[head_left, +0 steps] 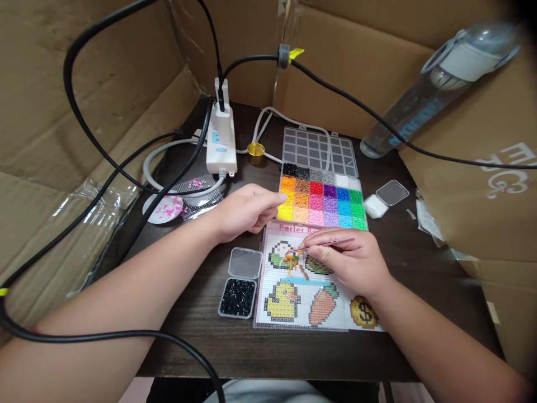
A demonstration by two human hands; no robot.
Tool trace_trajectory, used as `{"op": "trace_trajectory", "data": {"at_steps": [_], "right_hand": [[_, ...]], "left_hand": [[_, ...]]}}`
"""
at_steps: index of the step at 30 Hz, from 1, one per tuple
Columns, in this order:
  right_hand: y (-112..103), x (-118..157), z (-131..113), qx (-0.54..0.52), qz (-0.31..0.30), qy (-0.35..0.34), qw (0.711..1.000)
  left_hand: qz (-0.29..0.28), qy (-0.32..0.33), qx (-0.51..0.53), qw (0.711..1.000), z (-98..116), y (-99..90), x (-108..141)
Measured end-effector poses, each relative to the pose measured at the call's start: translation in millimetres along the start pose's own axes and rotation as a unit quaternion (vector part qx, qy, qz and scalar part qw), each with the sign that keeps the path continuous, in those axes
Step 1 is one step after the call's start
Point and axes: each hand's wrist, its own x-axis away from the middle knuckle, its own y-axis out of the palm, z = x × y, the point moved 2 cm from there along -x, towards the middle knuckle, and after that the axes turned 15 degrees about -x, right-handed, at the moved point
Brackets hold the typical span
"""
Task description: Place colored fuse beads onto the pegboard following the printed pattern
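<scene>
My right hand (348, 257) pinches pink tweezers (331, 243), whose tips reach a small cluster of orange and green beads (292, 259) on the pegboard over the printed pattern sheet (271, 226). The sheet shows a duck (282, 302), a carrot (323, 305) and other figures. Beside the yellow compartments of the bead box (321, 196), my left hand (251, 210) is closed with the thumb pointing right; what its fingers hold, if anything, is hidden. A small open case of black beads (238, 298) stands left of the sheet.
Behind are a power strip (221, 145) with cables, a gold tin (255, 153) and a bottle (423, 98). A white bead case (376, 206) stands at right, a white dish (163, 208) at left. Cardboard walls surround the table; a black cable crosses my left forearm.
</scene>
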Motion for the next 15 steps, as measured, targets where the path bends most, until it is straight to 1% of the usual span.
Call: {"op": "trace_trajectory", "data": {"at_steps": [15], "right_hand": [[-0.6,0.2,4.2,-0.002,-0.029,0.006,1.0]], "left_hand": [[0.007,0.006,0.002,1.0,-0.5,-0.2,-0.1]]}}
